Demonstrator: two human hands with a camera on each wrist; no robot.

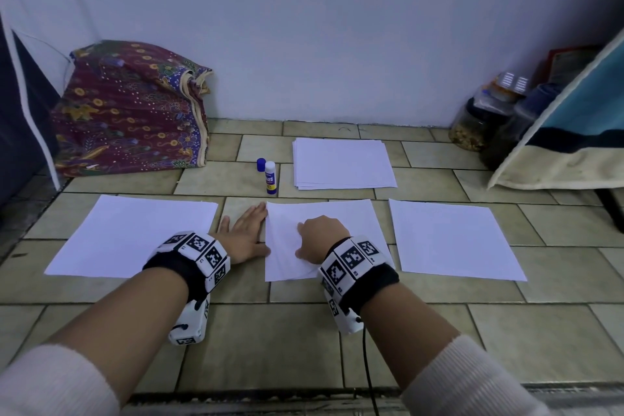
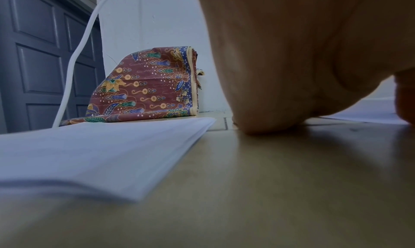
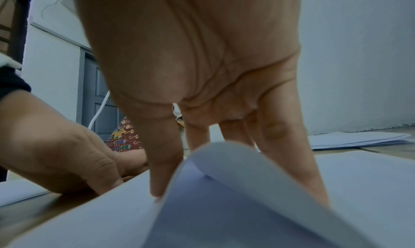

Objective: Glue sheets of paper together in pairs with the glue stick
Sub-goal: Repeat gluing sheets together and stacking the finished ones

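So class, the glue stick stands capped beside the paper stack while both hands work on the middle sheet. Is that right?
Not quite: the glue stick is uncapped, and its blue cap stands beside it on the floor, as the head view shows. The rest holds: it stands by the paper stack, and the left hand and right hand work on the middle sheet.

Both bare forearms run out of white ribbed sleeves (image 1: 50, 378), each wrist wears a black band (image 1: 175, 268) ringed with white blocks printed with black square markers (image 1: 353, 257), and a thin black cable (image 1: 368, 371) hangs off the right unit.
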